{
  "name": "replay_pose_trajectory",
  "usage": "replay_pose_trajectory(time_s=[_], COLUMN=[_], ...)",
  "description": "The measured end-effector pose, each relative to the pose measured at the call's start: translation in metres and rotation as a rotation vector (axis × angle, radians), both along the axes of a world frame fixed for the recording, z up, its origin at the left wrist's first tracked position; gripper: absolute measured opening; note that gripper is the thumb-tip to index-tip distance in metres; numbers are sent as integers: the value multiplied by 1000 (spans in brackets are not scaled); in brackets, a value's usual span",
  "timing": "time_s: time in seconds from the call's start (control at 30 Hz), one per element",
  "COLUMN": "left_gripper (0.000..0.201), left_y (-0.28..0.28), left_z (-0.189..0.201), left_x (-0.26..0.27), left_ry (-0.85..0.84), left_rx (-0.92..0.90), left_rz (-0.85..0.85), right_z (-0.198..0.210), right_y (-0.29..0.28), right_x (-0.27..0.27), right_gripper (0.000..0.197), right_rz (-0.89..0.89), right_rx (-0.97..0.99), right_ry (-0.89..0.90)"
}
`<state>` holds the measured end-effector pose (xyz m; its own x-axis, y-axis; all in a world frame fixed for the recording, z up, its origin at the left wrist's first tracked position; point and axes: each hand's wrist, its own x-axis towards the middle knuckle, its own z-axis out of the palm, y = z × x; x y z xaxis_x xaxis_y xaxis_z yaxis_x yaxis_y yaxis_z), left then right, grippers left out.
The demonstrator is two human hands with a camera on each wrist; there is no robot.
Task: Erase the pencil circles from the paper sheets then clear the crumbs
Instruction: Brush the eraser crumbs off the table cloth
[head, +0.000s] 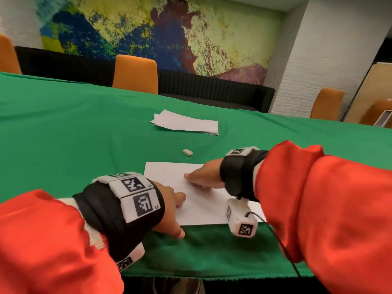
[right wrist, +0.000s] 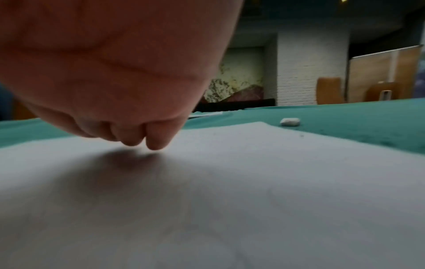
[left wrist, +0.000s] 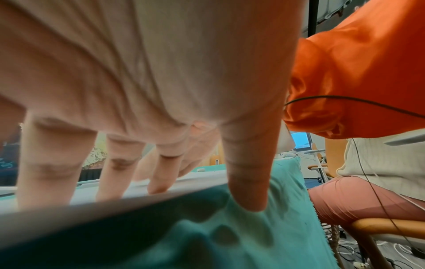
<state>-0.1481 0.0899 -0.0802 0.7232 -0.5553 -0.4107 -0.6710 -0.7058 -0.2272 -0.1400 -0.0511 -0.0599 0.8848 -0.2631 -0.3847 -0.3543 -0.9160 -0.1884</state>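
A meeting room: beyond the hands, orange chairs [head: 135, 74] line a long green-clothed table [head: 63, 115] under a painted mural [head: 161, 32].

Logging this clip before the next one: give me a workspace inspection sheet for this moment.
Surface: green cloth over the table, slightly wrinkled at the near edge.
Job's things: paper sheet flat near the front edge; eraser lying free beyond it; paper stack farther back. Pencil circles and crumbs: too faint to tell.
Clutter: nothing seen.
Hands: left hand presses spread fingers on the sheet's left edge; right hand rests fingertips on the sheet. Neither holds anything.
Cables: black cable runs from the right wrist camera.
Surroundings: orange chairs, painted mural.
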Motion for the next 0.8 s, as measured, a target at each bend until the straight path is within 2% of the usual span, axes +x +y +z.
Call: replay_pose_trajectory(time_s=[0.07, 0.3, 0.47, 0.57, 0.7, 0.8], left_gripper=[69, 68, 66, 64, 61, 61], left_y=[1, 0, 2, 5, 13, 18], left_z=[0, 1, 3, 4, 4, 8], left_x=[1, 3, 6, 9, 11, 18], left_ry=[8, 23, 42, 62, 95, 40], left_rx=[-6, -15, -23, -49, -100, -171], left_rz=[3, -6, 11, 26, 60, 153], right_z=[-2, 2, 7, -6, -1, 6], right_y=[0, -62, -39, -33, -66, -91], right_x=[4, -3, 9, 10, -2, -15], right_gripper=[58, 55, 60, 59, 55, 52], right_rz=[7, -223, -90, -35, -138, -192], right_rx=[-45, -198, -56, -92, -226, -244], right_ry=[4, -50, -75, 28, 61, 61])
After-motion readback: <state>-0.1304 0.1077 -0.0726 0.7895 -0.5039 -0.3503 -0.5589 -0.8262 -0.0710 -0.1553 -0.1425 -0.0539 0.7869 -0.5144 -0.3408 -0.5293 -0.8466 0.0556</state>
